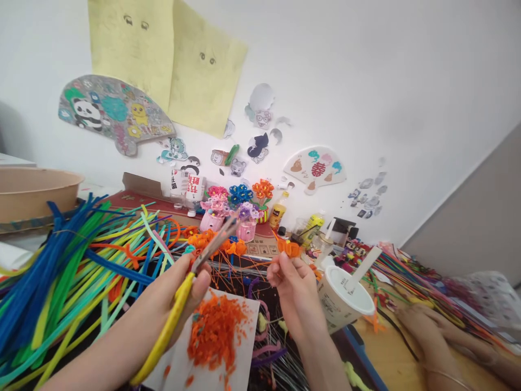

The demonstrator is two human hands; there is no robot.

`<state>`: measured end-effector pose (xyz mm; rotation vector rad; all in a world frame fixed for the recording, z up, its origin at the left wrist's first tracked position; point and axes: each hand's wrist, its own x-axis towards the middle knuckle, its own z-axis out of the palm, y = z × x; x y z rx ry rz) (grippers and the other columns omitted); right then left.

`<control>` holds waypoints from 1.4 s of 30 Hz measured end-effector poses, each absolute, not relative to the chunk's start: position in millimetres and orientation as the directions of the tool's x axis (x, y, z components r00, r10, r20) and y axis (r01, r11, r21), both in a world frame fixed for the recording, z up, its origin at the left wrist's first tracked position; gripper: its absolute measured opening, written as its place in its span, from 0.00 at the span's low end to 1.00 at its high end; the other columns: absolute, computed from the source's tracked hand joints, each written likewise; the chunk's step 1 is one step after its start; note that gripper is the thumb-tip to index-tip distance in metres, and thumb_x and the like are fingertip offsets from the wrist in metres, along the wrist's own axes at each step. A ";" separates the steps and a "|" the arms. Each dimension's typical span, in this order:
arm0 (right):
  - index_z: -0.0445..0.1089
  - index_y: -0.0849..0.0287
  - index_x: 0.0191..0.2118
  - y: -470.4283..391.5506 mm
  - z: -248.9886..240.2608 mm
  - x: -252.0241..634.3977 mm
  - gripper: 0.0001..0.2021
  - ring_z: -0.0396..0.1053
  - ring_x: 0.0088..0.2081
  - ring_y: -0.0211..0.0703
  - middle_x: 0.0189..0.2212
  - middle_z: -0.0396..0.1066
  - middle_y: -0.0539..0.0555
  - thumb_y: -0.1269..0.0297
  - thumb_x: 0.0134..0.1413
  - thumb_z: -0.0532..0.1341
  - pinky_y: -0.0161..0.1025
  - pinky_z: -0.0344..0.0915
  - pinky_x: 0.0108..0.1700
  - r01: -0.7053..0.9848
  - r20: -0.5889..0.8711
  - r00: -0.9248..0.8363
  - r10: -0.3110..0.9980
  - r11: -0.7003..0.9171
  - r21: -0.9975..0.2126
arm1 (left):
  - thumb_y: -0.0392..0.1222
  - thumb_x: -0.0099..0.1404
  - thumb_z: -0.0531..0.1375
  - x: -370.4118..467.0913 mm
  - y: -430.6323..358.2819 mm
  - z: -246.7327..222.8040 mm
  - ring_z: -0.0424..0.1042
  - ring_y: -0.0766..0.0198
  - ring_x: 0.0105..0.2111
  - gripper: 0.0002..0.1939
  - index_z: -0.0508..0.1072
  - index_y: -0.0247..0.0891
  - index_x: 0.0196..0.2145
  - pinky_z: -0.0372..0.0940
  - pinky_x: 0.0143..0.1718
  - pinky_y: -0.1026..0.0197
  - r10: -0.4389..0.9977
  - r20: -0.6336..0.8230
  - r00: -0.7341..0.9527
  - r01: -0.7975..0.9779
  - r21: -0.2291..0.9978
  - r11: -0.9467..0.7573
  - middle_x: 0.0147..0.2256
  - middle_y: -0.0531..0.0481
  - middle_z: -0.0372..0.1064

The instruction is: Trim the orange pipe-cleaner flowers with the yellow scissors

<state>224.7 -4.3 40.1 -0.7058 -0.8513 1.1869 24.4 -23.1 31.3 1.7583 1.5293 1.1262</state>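
In my left hand (185, 282) is a pair of scissors (215, 241) with a long yellow handle, the blades pointing up and away; whether the blades are apart is blurred. My right hand (295, 285) pinches an orange pipe-cleaner flower (288, 247) between thumb and fingers, and its stem is mostly hidden. The scissors and this flower are apart. Beyond the blades lie more orange pipe-cleaner flowers (235, 248) on thin stems. Below and between my hands, a white sheet (249, 326) carries a heap of orange fuzz clippings (215, 339).
Blue, green and yellow pipe cleaners (73, 282) pile up at left beside a round tan container (36, 190). A lidded white cup (345, 298) with a straw stands by my right wrist. Another person's hands (435, 336) rest at right. Flower pots (246, 230) and bottles (278, 209) line the back.
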 end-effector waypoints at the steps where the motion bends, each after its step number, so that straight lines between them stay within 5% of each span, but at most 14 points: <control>1: 0.75 0.62 0.24 -3.7 39.8 224.6 0.11 0.67 0.23 0.32 0.20 0.71 0.48 0.60 0.41 0.74 0.29 0.64 0.27 -0.510 0.184 0.161 0.970 0.242 -0.825 | 0.62 0.60 0.48 24.0 -25.2 31.7 0.66 0.61 0.24 0.19 0.63 0.44 0.31 0.61 0.26 0.59 0.971 0.235 0.041 0.612 0.762 -0.210 0.28 0.52 0.68; 5: 0.76 0.61 0.26 -4.0 39.4 221.9 0.10 0.70 0.30 0.35 0.27 0.74 0.49 0.62 0.41 0.74 0.32 0.69 0.35 -0.583 0.151 0.203 0.968 0.243 -0.775 | 0.57 0.63 0.48 29.5 -32.6 29.4 0.70 0.53 0.29 0.15 0.60 0.44 0.32 0.60 0.30 0.56 0.983 0.170 0.065 0.830 0.539 -0.148 0.29 0.48 0.70; 13: 0.76 0.60 0.28 -9.6 42.9 216.1 0.08 0.73 0.36 0.40 0.32 0.76 0.51 0.63 0.42 0.73 0.37 0.72 0.40 -0.634 0.158 0.182 0.971 0.238 -0.736 | 0.56 0.66 0.48 39.6 -33.4 24.9 0.74 0.49 0.35 0.17 0.65 0.41 0.36 0.61 0.34 0.53 0.982 0.065 0.178 0.840 0.509 -0.187 0.34 0.43 0.74; 42: 0.77 0.58 0.27 -9.4 39.3 217.9 0.09 0.75 0.36 0.40 0.32 0.77 0.50 0.61 0.41 0.74 0.37 0.73 0.42 -0.696 0.150 0.153 0.977 0.215 -0.685 | 0.56 0.65 0.44 41.9 -24.8 13.1 0.71 0.54 0.27 0.15 0.58 0.44 0.28 0.53 0.28 0.60 0.973 0.013 0.232 0.863 0.459 -0.212 0.25 0.50 0.68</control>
